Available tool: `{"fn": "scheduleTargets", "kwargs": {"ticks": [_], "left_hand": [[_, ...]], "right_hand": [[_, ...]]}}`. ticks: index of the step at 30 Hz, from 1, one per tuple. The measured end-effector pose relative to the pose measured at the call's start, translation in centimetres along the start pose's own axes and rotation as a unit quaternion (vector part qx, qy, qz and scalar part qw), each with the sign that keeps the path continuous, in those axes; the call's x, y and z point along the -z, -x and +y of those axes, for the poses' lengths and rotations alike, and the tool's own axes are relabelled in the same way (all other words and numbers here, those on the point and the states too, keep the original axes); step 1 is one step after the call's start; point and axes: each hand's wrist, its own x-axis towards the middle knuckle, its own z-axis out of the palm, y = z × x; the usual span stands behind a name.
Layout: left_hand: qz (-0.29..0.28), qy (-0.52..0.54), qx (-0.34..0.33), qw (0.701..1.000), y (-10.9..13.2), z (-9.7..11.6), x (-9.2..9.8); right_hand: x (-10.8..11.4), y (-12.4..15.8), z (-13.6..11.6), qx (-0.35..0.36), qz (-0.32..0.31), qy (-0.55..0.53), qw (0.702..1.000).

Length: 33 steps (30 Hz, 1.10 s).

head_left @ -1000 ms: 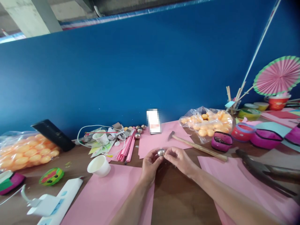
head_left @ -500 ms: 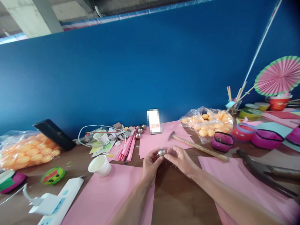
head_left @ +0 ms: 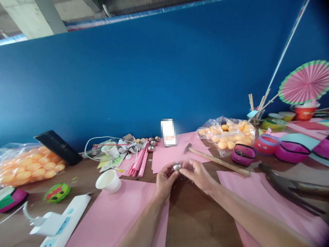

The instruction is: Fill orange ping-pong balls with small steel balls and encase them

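Note:
A small shiny silver ball is pinched between both hands just above the brown table. My left hand grips its left side with thumb and fingers. From the right, my right hand touches it with closed thumb and fingertips. Pink sheets lie at the left, under my left forearm, and another pink sheet is behind the hands. A hammer lies behind my right hand. Several similar metal balls rest beside the folded pink strips.
A white paper cup, a power strip and a bag of orange balls are at left. At right are another bag of orange balls, a magenta container and a dark wooden-handled tool.
The view has shifted very slightly. Both hands keep nearly the same pose around the silver ball.

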Motion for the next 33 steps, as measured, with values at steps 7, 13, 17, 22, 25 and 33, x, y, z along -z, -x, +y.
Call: {"fn": "scheduleTargets", "kwargs": {"ticks": [7, 13, 17, 22, 25, 33], "left_hand": [[0.000, -0.009, 0.004, 1.000, 0.07, 0.23, -0.08], [0.008, -0.005, 0.003, 1.000, 0.16, 0.33, -0.28], [0.010, 0.030, 0.027, 0.999, 0.30, 0.72, -0.52], [0.024, 0.054, 0.050, 0.997, 0.29, 0.84, -0.66], [0.030, 0.059, 0.045, 0.997, 0.25, 0.61, -0.70], [0.006, 0.051, 0.037, 0.998, 0.24, 0.55, -0.43]], "right_hand": [[0.08, -0.07, 0.26, -0.006, -0.012, -0.009, 1.000], [0.04, -0.09, 0.42, 0.007, 0.003, 0.016, 1.000], [0.23, -0.30, 0.49, 0.002, -0.002, 0.015, 1.000], [0.56, -0.45, 0.49, 0.000, 0.001, 0.044, 0.999], [0.46, -0.32, 0.31, 0.011, 0.009, 0.052, 0.999], [0.03, 0.30, 0.04, 0.047, -0.024, 0.074, 0.996]]}}
